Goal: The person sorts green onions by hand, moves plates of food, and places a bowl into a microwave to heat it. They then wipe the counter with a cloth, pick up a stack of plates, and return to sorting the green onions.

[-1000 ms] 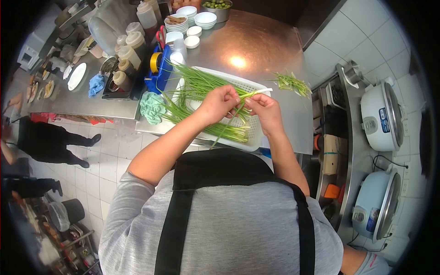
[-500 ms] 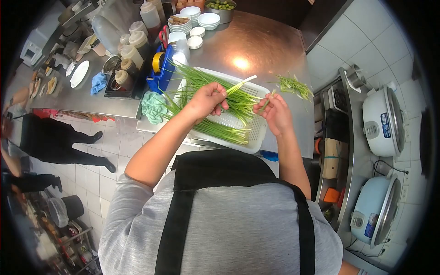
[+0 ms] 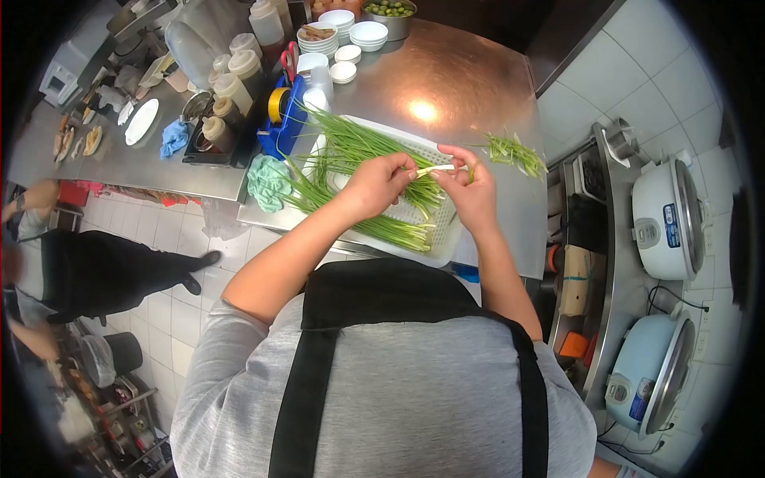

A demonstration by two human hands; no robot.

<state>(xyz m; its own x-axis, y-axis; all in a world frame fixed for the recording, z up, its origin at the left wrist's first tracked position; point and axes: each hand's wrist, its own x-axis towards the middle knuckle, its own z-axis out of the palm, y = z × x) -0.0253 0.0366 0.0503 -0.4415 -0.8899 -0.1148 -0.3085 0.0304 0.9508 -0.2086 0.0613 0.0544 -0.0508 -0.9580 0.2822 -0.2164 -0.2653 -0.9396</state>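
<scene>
Left hand [image 3: 381,185]: fingers curled in, thumb and forefinger pinched on one end of a single stalk [image 3: 434,170]. Right hand [image 3: 472,197]: fingers likewise drawn together, gripping the same stalk at its other end, with the pale part stretched between the two hands. The stalk is held just above the right half of the tray [image 3: 444,248], clear of its mesh floor. The tray is white and perforated, and sits at the counter's [image 3: 450,76] near edge. Scallions [image 3: 355,146] lie across it in a loose bundle, their tops overhanging its left rim. A green cloth [image 3: 265,182] lies at the near edge just left of the tray, touching the overhanging tops. Trimmings [image 3: 514,151] form a small heap toward the counter's right edge, apart from the tray. A blue tape dispenser [image 3: 283,115] stands behind the cloth. Stacked bowls [image 3: 351,36] occupy the far edge. Two rice cookers [image 3: 665,215] stand off the counter on the right. Another person [image 3: 96,271] stands on the tiled floor at left.
</scene>
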